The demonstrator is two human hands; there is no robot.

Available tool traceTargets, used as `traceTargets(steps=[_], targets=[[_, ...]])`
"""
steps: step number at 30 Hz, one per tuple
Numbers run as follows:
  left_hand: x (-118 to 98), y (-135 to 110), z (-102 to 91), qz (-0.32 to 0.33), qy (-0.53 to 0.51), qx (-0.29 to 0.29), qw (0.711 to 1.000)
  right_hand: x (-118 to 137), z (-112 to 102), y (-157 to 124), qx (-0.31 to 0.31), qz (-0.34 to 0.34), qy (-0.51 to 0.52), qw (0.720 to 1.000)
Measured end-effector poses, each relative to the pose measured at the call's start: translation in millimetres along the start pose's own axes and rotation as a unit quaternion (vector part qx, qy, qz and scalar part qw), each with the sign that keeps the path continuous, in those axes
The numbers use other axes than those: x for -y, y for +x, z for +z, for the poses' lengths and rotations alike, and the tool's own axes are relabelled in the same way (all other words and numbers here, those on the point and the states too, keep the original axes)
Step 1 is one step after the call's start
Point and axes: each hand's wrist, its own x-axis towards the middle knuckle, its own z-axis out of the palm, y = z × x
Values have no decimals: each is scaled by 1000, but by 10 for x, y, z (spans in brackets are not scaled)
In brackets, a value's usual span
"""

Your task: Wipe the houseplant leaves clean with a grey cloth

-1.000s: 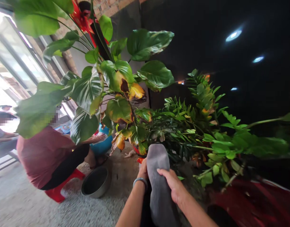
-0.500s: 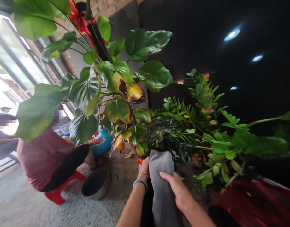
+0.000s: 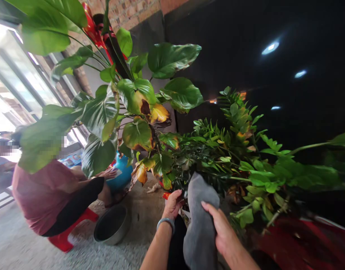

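A grey cloth (image 3: 201, 217) hangs from my right hand (image 3: 223, 230), whose thumb presses on its near face; the fingers behind it are hidden. To the left of the cloth, my left hand (image 3: 172, 205) is closed, with fingers curled together at the lower edge of dark green leaves (image 3: 186, 163). Whatever lies between those fingers, I cannot make out. A grey bangle circles my left wrist. Just beyond that hand lies a small red piece (image 3: 166, 196).
A large-leaved plant (image 3: 137, 133) with yellowed, browned leaves spreads ahead. A co-worker (image 3: 45, 195) sits at left on a red stool (image 3: 61, 238), one hand against a blue pot (image 3: 120, 175). A grey basin (image 3: 112, 227) stands between us. A glossy black wall (image 3: 231, 45) rises behind.
The cloth and my right hand have shifted right, away from my left hand. More of my left hand's fingers now show, curled under the leaves.
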Motion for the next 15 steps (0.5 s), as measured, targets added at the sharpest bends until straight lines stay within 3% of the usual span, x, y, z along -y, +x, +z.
traceTargets(steps=[3,7,9,12,14,15], targets=[[26,27,-27,7,0,16,1000,-36,-93,-181,-15,-7,-5,1000],[45,29,-12,-5,-5,19,1000,361,157,-159,-41,-143,69,986],[40,17,10,-10,-9,20,1000,504,273,-16,-50,-172,92,980],[13,-17,27,-5,-21,15,1000,387,213,163,-20,-64,112,991],[-15,-45,25,1,-21,10,1000,141,21,160,-20,4,101,995],[-30,-59,22,4,-17,7,1000,16,-90,115,-24,5,86,996]])
